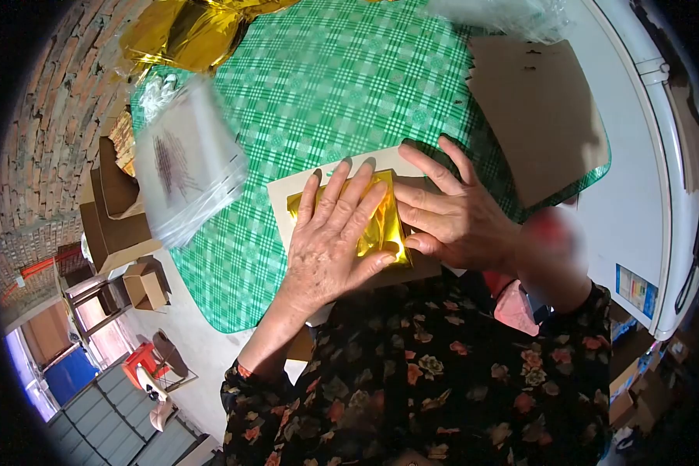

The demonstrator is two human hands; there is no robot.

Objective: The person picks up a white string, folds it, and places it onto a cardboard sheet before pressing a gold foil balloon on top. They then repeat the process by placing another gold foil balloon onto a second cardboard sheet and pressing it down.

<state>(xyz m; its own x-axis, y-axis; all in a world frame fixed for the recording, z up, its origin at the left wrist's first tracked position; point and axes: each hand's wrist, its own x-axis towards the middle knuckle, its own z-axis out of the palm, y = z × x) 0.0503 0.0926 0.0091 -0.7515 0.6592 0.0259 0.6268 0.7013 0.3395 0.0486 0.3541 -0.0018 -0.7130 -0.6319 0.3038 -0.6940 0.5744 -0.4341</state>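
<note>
A shiny gold foil piece lies on a beige cardboard sheet at the near edge of the table. My left hand rests flat across the left part of the foil, its fingers stretched out and pointing away from me. At the foil's right edge is my right hand, fingers spread, the thumb close to the near right corner. Part of the foil and much of the cardboard are hidden under the hands. Neither hand grips anything that I can see.
A green checked cloth covers the table. Clear plastic bags lie at the left, crumpled gold foil at the far left. A large cardboard piece lies at the right, beside a white appliance. Open cardboard boxes stand beyond the left edge.
</note>
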